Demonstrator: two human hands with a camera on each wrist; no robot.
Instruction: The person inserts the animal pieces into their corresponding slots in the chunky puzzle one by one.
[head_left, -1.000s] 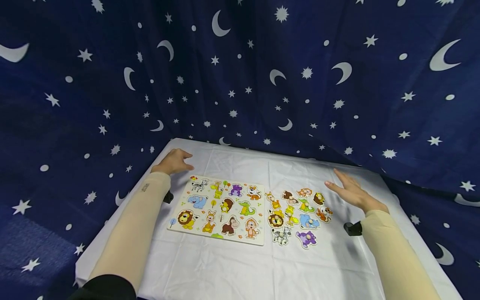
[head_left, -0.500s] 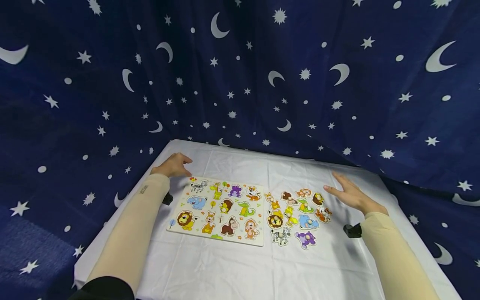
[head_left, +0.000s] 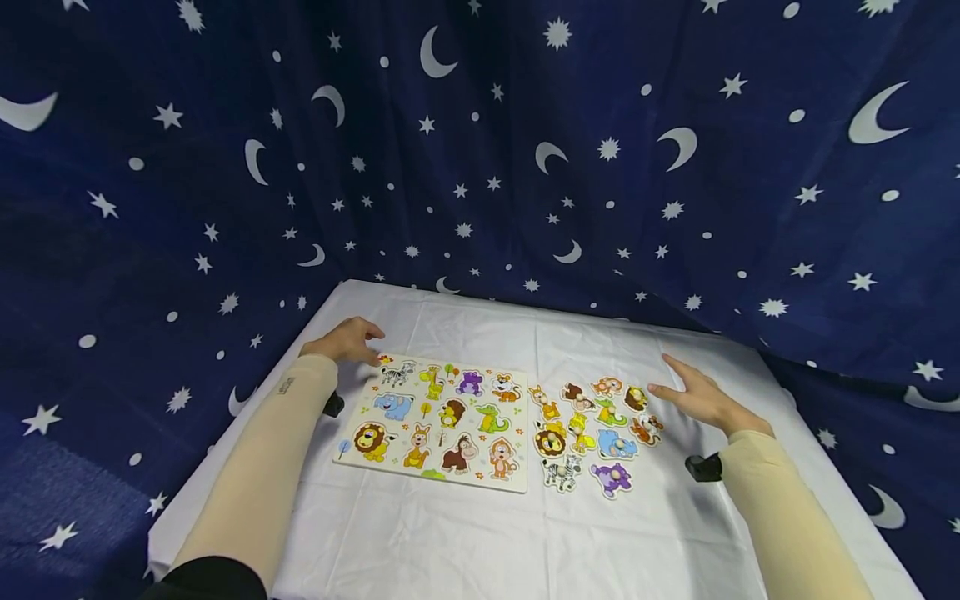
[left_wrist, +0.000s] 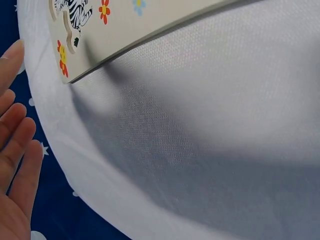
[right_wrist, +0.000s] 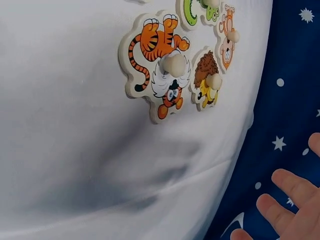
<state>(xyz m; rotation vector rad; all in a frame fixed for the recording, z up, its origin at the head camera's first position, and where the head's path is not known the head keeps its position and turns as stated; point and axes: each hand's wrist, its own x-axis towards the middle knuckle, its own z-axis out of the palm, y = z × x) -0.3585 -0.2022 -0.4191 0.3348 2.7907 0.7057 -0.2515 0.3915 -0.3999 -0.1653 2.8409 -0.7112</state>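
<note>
My left hand (head_left: 347, 340) hovers by the upper left corner of the puzzle board (head_left: 430, 476), fingers relaxed and holding nothing. In the left wrist view its fingers (left_wrist: 20, 145) stand apart from the board (left_wrist: 125, 30). To the right of the loose pieces my right hand (head_left: 703, 400) is held in the air, thumb spread from the fingers. The tiger piece (head_left: 647, 429) and the hedgehog piece (head_left: 636, 398) lie nearest to it. In the right wrist view the tiger piece (right_wrist: 150, 45) shows a round knob, and the right hand (right_wrist: 295, 210) touches nothing.
Loose knobbed animal pieces lie right of the board, among them a lion (head_left: 551, 439), a zebra (head_left: 562, 473), an elephant (head_left: 617, 444) and a purple hippo (head_left: 612, 477). A white cloth (head_left: 450, 542) covers the table. Behind it hangs a dark blue curtain (head_left: 510, 100) with moons and stars.
My left hand has come lower, closer to the board's upper left corner. My right hand has also lowered a little. The board and pieces lie as before.
</note>
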